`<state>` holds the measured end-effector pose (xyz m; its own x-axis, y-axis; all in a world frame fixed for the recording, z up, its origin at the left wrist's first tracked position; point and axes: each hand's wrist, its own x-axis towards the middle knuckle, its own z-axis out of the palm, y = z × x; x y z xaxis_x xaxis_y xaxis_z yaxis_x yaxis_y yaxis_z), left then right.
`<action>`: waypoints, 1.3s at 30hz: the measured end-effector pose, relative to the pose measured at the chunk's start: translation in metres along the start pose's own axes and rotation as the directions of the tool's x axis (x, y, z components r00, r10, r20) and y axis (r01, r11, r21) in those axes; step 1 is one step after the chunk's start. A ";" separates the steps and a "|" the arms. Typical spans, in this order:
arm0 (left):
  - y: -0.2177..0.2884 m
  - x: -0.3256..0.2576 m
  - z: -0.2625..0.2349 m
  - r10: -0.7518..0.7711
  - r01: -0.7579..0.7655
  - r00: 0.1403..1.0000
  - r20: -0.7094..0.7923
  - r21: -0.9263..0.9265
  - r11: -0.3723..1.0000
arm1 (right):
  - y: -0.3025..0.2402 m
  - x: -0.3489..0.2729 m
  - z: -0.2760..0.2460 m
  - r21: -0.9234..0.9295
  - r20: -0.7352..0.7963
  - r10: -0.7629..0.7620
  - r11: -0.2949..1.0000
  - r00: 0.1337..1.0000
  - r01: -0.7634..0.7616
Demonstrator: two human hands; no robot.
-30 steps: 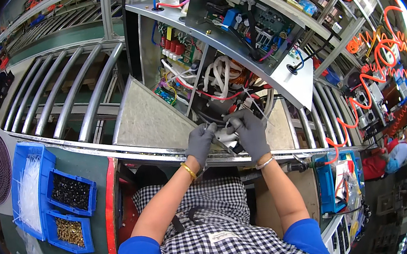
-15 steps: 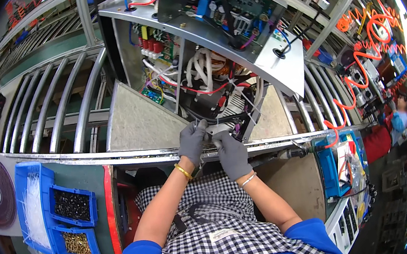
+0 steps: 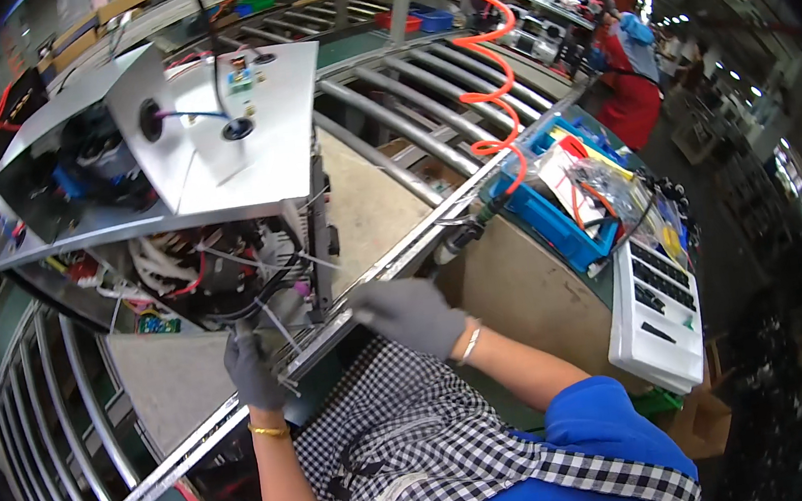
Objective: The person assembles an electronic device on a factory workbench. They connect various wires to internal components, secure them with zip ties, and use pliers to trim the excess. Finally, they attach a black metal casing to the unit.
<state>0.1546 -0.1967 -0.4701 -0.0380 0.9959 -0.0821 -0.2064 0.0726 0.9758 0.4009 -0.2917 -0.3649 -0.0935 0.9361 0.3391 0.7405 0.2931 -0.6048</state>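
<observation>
An open metal chassis (image 3: 212,153) full of red, white and black wires stands on the roller conveyor (image 3: 428,139) in front of me. My left hand (image 3: 254,366), in a grey glove, is closed on the wire bundle (image 3: 269,310) at the chassis's lower front corner, where thin pale tie ends stick out. My right hand (image 3: 408,314), also grey-gloved, lies palm down by the conveyor's front rail (image 3: 375,278), just right of the chassis. Its fingers are loosely spread and hold nothing that I can see.
To the right, a blue bin (image 3: 565,212) holds bags and parts, with a white keypad unit (image 3: 656,315) in front of it. An orange coiled hose (image 3: 490,72) hangs down to a tool (image 3: 464,235) at the rail. Another person in red (image 3: 628,76) works beyond.
My view has swung to the right. My right hand has left the chassis wiring and moved right along the rail. My left hand stays on the wires.
</observation>
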 end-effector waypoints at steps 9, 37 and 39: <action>0.018 -0.009 0.004 -0.161 0.164 0.986 0.034 -0.187 0.968 | 0.186 -0.069 -0.190 -0.477 -0.777 0.087 0.566 0.624 -0.672; 0.101 -0.084 0.061 -0.012 -0.141 0.808 0.589 0.214 0.967 | -0.038 0.007 -0.062 0.565 0.184 0.151 0.792 0.971 -0.230; 0.100 -0.086 0.057 0.000 -0.174 0.833 0.553 0.263 0.949 | -0.034 0.013 -0.044 0.571 0.263 0.032 0.801 0.964 -0.182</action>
<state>0.1931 -0.2720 -0.3541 0.5092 0.8596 0.0432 0.0676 -0.0900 0.9936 0.4032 -0.2980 -0.3080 -0.2417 0.9631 0.1184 0.2300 0.1754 -0.9573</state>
